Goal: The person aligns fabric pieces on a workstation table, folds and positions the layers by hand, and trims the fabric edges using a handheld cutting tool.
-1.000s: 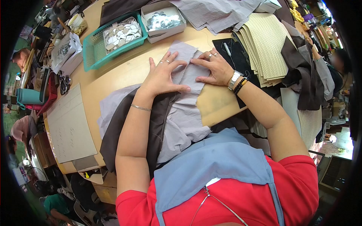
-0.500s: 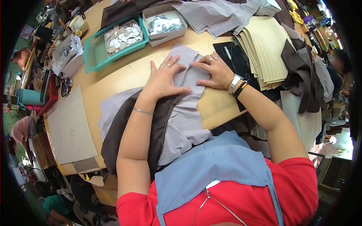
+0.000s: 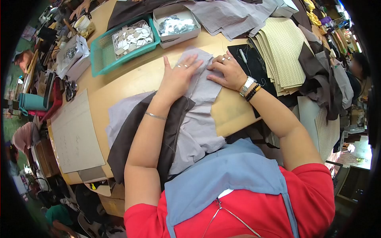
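Light grey fabric (image 3: 198, 119) lies creased on the wooden table (image 3: 234, 109), running from the apron's edge up under both hands. My left hand (image 3: 179, 75) rests at the fabric's left side with its fingers spread, the thumb hidden beneath or behind the hand. On the right side of the same fabric is my right hand (image 3: 228, 72), its fingers bent and the fingertips pressed on the cloth near its upper edge. Dark brown fabric (image 3: 133, 135) passes under my left forearm, beside the grey piece.
A teal basket (image 3: 104, 72) and a white box (image 3: 174, 41) hold small pieces at the back. Woven cream sheets (image 3: 281, 51) and black material (image 3: 260, 75) lie right. Paper (image 3: 75, 139), scissors (image 3: 70, 90) and a teal cup (image 3: 33, 102) are left.
My left hand has lifted or slid up and slightly right, its thumb no longer stretched across the fabric. My right hand's fingers have curled more. A person's hand has appeared at the top left.
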